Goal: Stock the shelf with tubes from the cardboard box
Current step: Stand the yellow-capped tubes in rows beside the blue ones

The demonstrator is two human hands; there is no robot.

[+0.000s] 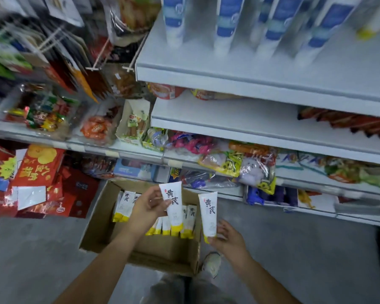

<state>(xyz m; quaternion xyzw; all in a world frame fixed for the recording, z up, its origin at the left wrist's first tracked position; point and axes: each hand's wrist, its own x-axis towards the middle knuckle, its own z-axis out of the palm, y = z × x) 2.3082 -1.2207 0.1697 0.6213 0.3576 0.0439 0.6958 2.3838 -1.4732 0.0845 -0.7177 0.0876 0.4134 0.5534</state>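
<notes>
Over the cardboard box (pixel 162 263), fingers of the left hand (pixel 148 207) clamp the left tube (pixel 171 202) mid-body, fingers of the right hand (pixel 228 236) pinch the right tube (pixel 209 212) at its yellow cap; both stand upright, with the shelf (pixel 228 82) above and ahead.

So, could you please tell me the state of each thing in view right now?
Cardboard box, open, on the floor, partly filled.
Tubes in the box, standing, yellow caps down.
Left hand, gripping a tube over the box.
Right hand, pinching a second tube by its yellow cap end.
Top shelf, front part bare.
Blue tubes, standing upright on the top shelf.
</notes>
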